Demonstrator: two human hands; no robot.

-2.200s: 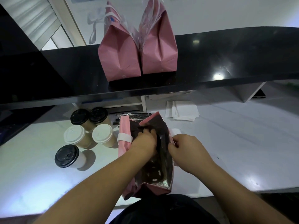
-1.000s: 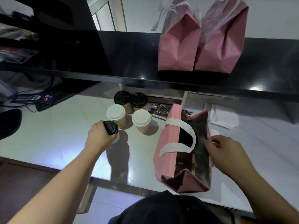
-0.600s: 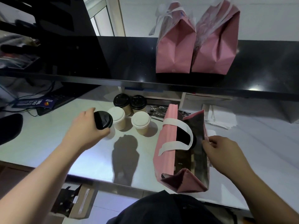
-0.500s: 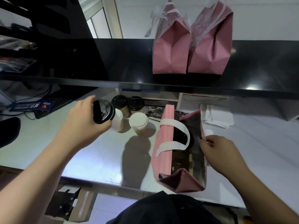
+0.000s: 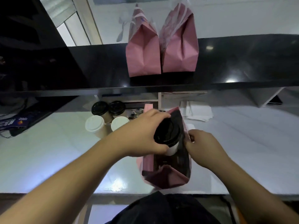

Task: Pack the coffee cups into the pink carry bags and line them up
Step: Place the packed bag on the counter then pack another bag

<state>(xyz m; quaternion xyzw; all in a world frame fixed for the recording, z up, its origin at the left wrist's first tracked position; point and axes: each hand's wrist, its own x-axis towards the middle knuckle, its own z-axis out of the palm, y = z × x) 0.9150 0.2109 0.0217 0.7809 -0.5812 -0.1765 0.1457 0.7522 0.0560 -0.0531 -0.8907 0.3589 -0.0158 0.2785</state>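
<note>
An open pink carry bag (image 5: pixel 166 177) stands on the white counter (image 5: pixel 48 152) in front of me. My left hand (image 5: pixel 142 135) grips a white coffee cup with a black lid (image 5: pixel 166 132) and holds it over the bag's mouth. My right hand (image 5: pixel 202 146) pinches the bag's right edge. Several cups remain at the back left: two with black lids (image 5: pixel 99 108) (image 5: pixel 116 107) and two with white lids (image 5: pixel 94 124) (image 5: pixel 119 124). Two packed pink bags (image 5: pixel 143 52) (image 5: pixel 180 47) stand side by side on the black upper shelf (image 5: pixel 242 62).
A stack of white napkins (image 5: pixel 197 111) lies behind the bag on the right. Dark straws or cutlery (image 5: pixel 137 111) lie under the shelf. A dark device with a blue label (image 5: pixel 14 123) sits at the far left. The counter's front edge runs just below the bag.
My left hand lifted the black-lidded cup from the counter's left side and carried it right, over the open bag. My right hand kept hold of the bag's edge.
</note>
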